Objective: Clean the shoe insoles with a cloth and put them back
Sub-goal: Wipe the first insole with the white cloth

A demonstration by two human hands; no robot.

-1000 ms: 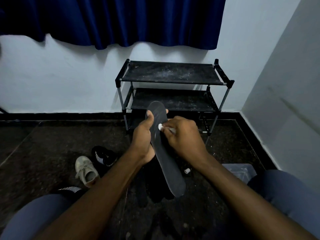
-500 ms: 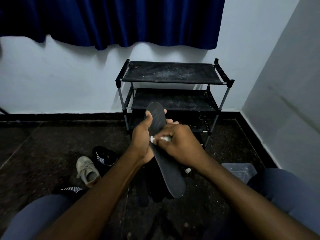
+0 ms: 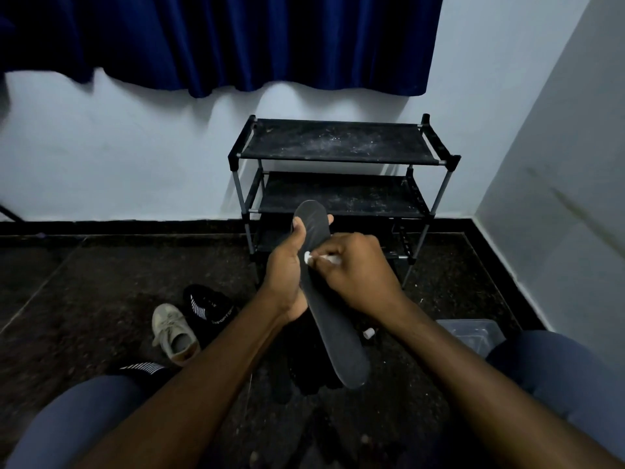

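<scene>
Insole (image 3: 329,309) in left hand (image 3: 287,275); right hand (image 3: 355,272) presses white cloth (image 3: 309,257), prob.

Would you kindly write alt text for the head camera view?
Left hand holds a dark insole upright while the right hand presses a small white cloth against it. Shoes lie on the floor before a shoe rack.

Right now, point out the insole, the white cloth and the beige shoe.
insole (image 3: 341,346): head view, on its lower dark face below both hands.
white cloth (image 3: 308,258): head view, on the bit poking out of the right hand.
beige shoe (image 3: 172,328): head view, on its laced upper.
</scene>
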